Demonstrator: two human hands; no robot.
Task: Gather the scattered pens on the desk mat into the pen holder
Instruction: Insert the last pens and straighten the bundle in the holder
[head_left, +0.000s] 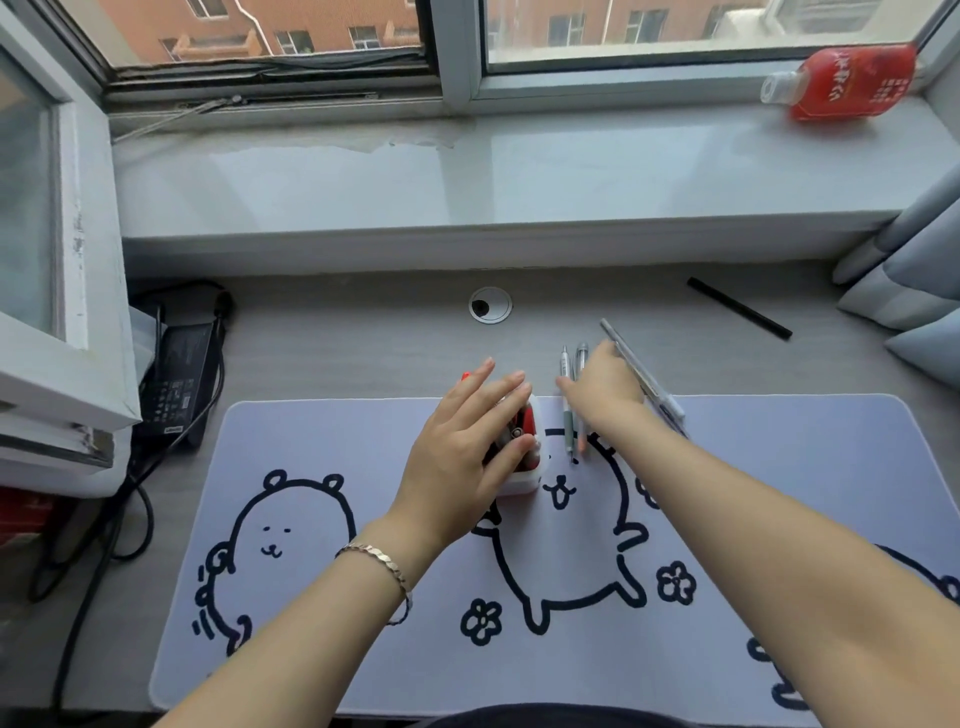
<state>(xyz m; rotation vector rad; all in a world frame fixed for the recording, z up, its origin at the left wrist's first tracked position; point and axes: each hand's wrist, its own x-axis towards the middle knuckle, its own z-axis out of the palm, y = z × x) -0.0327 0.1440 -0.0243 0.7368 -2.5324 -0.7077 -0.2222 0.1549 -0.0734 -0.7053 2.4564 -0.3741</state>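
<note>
Nearest, the mat (311, 441) carries the holder (524, 480), which the left hand (467, 447) seems to steady, fingers spread flat over it. The right hand (602, 389) reaches for the pens (564, 370) at the mat's far edge. Its grip is hidden.

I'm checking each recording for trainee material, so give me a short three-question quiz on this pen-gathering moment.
1. True or false: the black pen lies on the desk mat.
2. Which hand rests on the pen holder? A) left B) right C) neither
3. What red thing is on the windowsill?

Key:
1. False. It lies on the bare desk, beyond the mat.
2. A. The left hand lies over the holder.
3. A red bottle, at the far right.
</note>
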